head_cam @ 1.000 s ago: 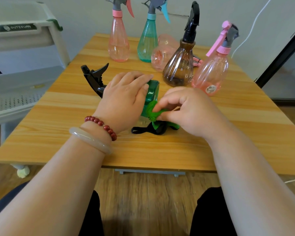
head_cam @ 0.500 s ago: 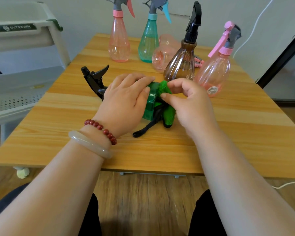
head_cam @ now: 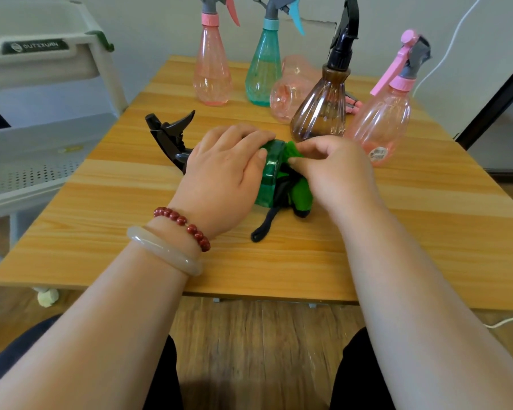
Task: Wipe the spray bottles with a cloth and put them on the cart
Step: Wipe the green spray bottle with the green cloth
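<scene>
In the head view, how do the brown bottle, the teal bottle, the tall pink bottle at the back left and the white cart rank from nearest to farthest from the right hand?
1. Brown bottle, just behind the right hand.
2. Teal bottle, back row, centre.
3. Tall pink bottle, back row, further left.
4. White cart, far left of the view.

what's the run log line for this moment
left hand: holds lying green plastic spray bottle | right hand: pinches green cloth at its base
</scene>
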A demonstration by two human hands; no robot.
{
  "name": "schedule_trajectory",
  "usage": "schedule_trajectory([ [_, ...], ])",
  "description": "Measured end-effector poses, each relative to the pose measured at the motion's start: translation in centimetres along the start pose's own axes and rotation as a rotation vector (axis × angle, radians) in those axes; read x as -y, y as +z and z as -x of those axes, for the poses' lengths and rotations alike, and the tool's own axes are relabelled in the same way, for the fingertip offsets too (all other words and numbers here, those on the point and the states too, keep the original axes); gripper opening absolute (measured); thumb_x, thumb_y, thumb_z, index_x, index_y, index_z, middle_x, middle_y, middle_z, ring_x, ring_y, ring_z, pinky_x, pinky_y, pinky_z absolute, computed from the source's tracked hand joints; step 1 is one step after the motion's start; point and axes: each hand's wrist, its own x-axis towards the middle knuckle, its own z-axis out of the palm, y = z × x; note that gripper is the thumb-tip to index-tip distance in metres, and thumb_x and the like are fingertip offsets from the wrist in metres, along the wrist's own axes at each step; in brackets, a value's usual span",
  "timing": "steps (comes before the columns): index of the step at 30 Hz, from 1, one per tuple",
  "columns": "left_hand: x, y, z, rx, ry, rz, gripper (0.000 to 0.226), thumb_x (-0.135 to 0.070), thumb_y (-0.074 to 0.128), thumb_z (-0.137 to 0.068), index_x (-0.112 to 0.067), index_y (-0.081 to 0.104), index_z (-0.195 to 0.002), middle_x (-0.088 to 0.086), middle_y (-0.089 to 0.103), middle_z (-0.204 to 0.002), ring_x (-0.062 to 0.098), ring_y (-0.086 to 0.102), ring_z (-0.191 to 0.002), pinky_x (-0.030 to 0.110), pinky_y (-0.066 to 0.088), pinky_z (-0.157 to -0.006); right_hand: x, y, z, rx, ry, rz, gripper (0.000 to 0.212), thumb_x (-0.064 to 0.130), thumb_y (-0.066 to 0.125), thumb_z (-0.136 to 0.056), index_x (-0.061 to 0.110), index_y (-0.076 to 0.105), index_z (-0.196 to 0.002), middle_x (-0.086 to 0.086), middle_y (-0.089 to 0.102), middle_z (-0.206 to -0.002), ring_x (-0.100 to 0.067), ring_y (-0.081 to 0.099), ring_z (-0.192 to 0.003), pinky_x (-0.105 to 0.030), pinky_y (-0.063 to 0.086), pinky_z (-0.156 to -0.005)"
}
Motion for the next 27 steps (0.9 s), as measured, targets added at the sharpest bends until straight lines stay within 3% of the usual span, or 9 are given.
schedule_trajectory([
  [2,0.0,0.1,0.0,-0.002,-0.003,0.001,0.049,-0.034,0.027,-0.099,-0.025,0.055,-0.138,-0.009,0.053,-0.135,0.016,0.036,-0.132,0.038,0.025,-0.112,0.5,-0.2,0.1,-0.054,-0.036,-0.086,0.023,0.018,0.074,-0.087,0.025,0.073,-0.109,0.012,0.070,-0.101,-0.008,0.065,-0.097,-0.030,0.055,-0.089],
  [5,0.0,0.1,0.0,-0.001,-0.006,0.000,0.049,-0.035,0.027,-0.099,-0.026,0.055,-0.139,-0.010,0.053,-0.136,0.015,0.035,-0.132,0.032,0.022,-0.110,0.7,0.2,0.3,-0.093,-0.069,-0.103,0.024,0.017,0.073,-0.088,0.024,0.073,-0.110,0.016,0.068,-0.099,-0.004,0.064,-0.099,-0.030,0.054,-0.094],
  [8,0.0,0.0,-0.1,-0.001,-0.005,-0.003,0.049,-0.034,0.027,-0.099,-0.026,0.056,-0.137,-0.010,0.053,-0.135,0.015,0.036,-0.132,0.030,0.022,-0.108,-0.2,0.5,0.0,-0.018,0.022,-0.064,0.024,0.020,0.072,-0.088,0.023,0.074,-0.112,0.009,0.072,-0.107,-0.010,0.066,-0.101,-0.036,0.054,-0.094],
  [13,-0.1,0.1,-0.4,0.003,-0.023,-0.001,0.050,-0.035,0.026,-0.098,-0.027,0.057,-0.136,-0.010,0.054,-0.135,0.016,0.037,-0.132,0.034,0.024,-0.109,0.6,-0.2,0.5,-0.120,-0.149,-0.024,0.021,0.019,0.072,-0.089,0.023,0.074,-0.109,0.026,0.059,-0.083,0.011,0.056,-0.079,-0.003,0.043,-0.077],
  [15,-0.1,0.1,-0.4,0.003,-0.021,-0.005,0.050,-0.035,0.026,-0.098,-0.027,0.056,-0.137,-0.010,0.054,-0.135,0.016,0.037,-0.132,0.034,0.024,-0.110,1.0,-0.3,0.6,-0.143,-0.194,-0.022,0.023,0.019,0.072,-0.088,0.022,0.074,-0.111,0.027,0.058,-0.084,0.009,0.056,-0.083,-0.005,0.044,-0.083],
  [19,0.0,0.1,-0.3,-0.001,-0.010,-0.002,0.049,-0.035,0.026,-0.099,-0.027,0.056,-0.137,-0.010,0.054,-0.135,0.015,0.037,-0.132,0.034,0.024,-0.110,0.0,0.2,0.2,-0.028,-0.035,0.027,0.025,0.021,0.069,-0.091,0.022,0.072,-0.116,0.010,0.070,-0.110,-0.007,0.064,-0.102,-0.019,0.048,-0.086],
  [23,0.1,0.2,-0.3,-0.011,-0.008,-0.004,0.049,-0.034,0.026,-0.099,-0.026,0.057,-0.136,-0.009,0.054,-0.134,0.017,0.038,-0.131,0.039,0.027,-0.112,-0.1,0.0,0.5,0.008,-0.028,0.095,0.018,0.021,0.067,-0.092,0.020,0.075,-0.108,0.009,0.071,-0.091,-0.008,0.066,-0.079,-0.016,0.050,-0.062],
  [25,0.0,0.2,-0.4,-0.007,-0.018,-0.007,0.050,-0.034,0.026,-0.099,-0.027,0.056,-0.137,-0.010,0.054,-0.135,0.017,0.037,-0.132,0.038,0.026,-0.112,0.3,-0.1,0.6,-0.058,-0.091,0.054,0.016,0.019,0.068,-0.091,0.020,0.077,-0.104,0.010,0.073,-0.090,-0.001,0.065,-0.075,-0.014,0.052,-0.065],
  [27,0.0,0.3,-0.4,-0.009,-0.018,-0.012,0.050,-0.035,0.026,-0.098,-0.028,0.056,-0.138,-0.010,0.054,-0.135,0.016,0.037,-0.132,0.037,0.026,-0.111,0.3,0.1,0.5,-0.105,-0.104,0.016,0.021,0.019,0.067,-0.092,0.022,0.075,-0.111,0.013,0.072,-0.098,0.004,0.063,-0.078,-0.001,0.044,-0.066],
])
